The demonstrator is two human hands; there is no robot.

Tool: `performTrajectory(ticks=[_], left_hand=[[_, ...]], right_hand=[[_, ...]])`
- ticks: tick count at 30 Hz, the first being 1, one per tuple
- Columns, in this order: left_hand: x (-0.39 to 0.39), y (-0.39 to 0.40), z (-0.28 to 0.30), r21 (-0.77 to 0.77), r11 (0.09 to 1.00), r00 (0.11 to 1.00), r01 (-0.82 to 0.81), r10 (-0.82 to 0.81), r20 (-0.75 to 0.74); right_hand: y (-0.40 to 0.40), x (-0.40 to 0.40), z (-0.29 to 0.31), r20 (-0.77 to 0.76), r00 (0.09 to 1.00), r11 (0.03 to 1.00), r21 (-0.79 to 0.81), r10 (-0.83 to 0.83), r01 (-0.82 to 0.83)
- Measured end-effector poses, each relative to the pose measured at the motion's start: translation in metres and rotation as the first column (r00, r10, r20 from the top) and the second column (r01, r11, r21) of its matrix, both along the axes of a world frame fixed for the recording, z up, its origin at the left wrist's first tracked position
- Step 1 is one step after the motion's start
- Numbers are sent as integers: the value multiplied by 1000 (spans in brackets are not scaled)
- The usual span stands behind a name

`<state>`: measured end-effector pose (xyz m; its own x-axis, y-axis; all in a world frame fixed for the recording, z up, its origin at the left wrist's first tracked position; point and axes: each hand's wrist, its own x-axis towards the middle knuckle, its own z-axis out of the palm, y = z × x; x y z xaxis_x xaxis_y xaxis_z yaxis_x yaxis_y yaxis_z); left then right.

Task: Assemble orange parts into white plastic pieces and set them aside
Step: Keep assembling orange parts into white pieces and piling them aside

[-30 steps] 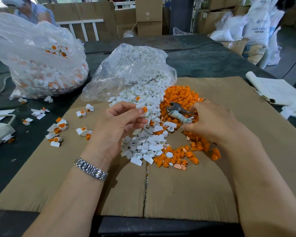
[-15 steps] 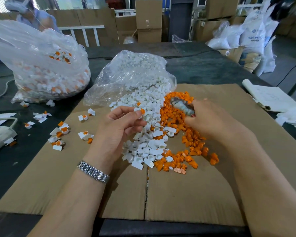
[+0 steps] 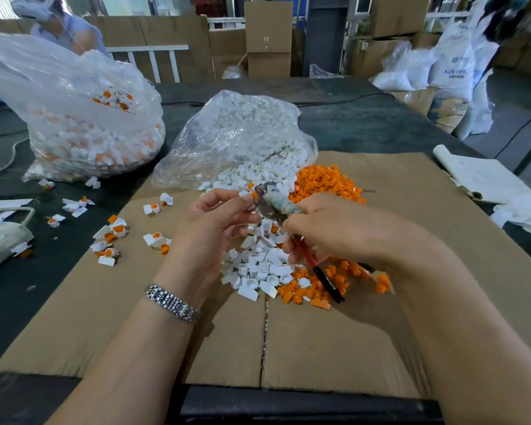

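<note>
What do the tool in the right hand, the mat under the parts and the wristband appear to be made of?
Pliers: head looks like dull grey metal, partly wrapped in pale tape or cloth; handles seem coated in glossy red and black plastic or rubber.
Mat: plain brown cardboard, matte, with a seam down the middle.
Wristband: shiny silver links, probably polished metal.

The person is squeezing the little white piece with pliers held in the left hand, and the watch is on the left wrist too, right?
Not quite. The pliers are in the right hand; the left hand pinches the little white piece up to them. The head view shows this. The watch is on the left wrist, as you said.
</note>
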<state>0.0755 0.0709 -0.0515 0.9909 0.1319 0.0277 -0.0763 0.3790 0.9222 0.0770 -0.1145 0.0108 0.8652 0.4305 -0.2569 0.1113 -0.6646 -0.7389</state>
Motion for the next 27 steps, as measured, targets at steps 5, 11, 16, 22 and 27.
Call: performTrajectory(ticks=[5,11,16,22,27], left_hand=[[1,-2,-2,26,999,1000,-22,22,-2],[0,0,-2,29,999,1000,-24,24,-15],[0,4,-4,34,999,1000,-23,24,-19],[5,5,-9,43,999,1000,-6,7,-18],[4,12,-11,161,970,981,-182,190,-37]], right_hand=[[5,-4,-9,63,998,998,-49,27,-24],[17,-9,-20,206,979,996,-90,-8,27],[23,-9,-28,327,944,986,-137,-49,99],[13,-5,-19,222,975,995,-96,9,12],[-9,14,-9,157,985,982,-162,-69,95]])
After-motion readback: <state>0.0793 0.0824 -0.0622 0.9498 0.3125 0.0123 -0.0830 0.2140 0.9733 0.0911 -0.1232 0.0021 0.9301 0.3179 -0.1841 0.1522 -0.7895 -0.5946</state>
